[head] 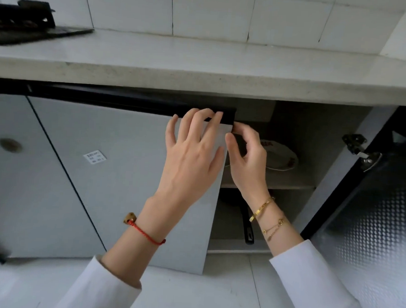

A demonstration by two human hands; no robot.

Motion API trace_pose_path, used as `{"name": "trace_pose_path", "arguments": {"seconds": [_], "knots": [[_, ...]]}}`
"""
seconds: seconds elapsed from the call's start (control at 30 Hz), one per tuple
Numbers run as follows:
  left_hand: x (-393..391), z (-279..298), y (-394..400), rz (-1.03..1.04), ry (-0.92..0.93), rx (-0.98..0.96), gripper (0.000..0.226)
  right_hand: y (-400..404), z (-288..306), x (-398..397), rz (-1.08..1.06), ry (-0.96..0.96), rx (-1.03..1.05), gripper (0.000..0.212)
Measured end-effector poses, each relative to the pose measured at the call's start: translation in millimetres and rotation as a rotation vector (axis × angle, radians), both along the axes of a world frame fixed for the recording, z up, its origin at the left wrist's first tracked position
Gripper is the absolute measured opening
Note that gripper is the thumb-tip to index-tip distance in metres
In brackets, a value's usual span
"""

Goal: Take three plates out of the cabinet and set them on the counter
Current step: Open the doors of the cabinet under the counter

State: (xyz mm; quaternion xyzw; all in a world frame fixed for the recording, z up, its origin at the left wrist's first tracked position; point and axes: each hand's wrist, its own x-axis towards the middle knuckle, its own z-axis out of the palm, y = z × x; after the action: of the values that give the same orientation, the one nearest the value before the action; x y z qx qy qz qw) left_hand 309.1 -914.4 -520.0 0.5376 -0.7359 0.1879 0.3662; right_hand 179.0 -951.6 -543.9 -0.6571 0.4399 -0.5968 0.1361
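A: Where are the plates point(282, 158)?

B: On the upper shelf point(289, 185) of the cabinet, at about 3 o'clock from the hands, half hidden behind the right hand point(248, 161). I cannot count them. The counter point(202, 59) at 12 o'clock has no plate on it.

A: And the hands?

B: Both are on the left door point(125, 173). The left hand point(192, 158) lies flat on its front, fingers spread, the tips hooked on the black top strip point(129, 98). The right hand is curled around the door's free edge, pinching it. It holds no plate.

A: So how to do this step well?

B: I think the door must swing fully aside first. The right door point(370, 221) is already open at 4 o'clock. Then reach in with both hands and lift the plates level, clear of the shelf above.
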Motion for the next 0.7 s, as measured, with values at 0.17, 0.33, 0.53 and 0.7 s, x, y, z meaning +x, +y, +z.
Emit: {"name": "trace_pose_path", "arguments": {"seconds": [0.17, 0.33, 0.53, 0.7], "knots": [[8.0, -12.5, 39.2, -0.01, 0.002, -0.012, 0.055, 45.7, -3.3, 8.2, -0.002, 0.007, -0.045, 0.031], [15.4, -23.7, 74.7, -0.024, 0.036, -0.018, 0.054, 90.6, -1.7, 17.8, 0.022, 0.031, -0.136, 0.029], [37.9, -33.8, 109.2, -0.057, 0.052, -0.045, 0.053, 125.3, 0.9, 28.3, 0.076, 0.106, -0.232, 0.025], [67.7, -33.9, 137.2, -0.105, 0.023, -0.108, 0.058, 145.0, 1.2, 40.8, 0.167, 0.157, -0.301, 0.025]]}}
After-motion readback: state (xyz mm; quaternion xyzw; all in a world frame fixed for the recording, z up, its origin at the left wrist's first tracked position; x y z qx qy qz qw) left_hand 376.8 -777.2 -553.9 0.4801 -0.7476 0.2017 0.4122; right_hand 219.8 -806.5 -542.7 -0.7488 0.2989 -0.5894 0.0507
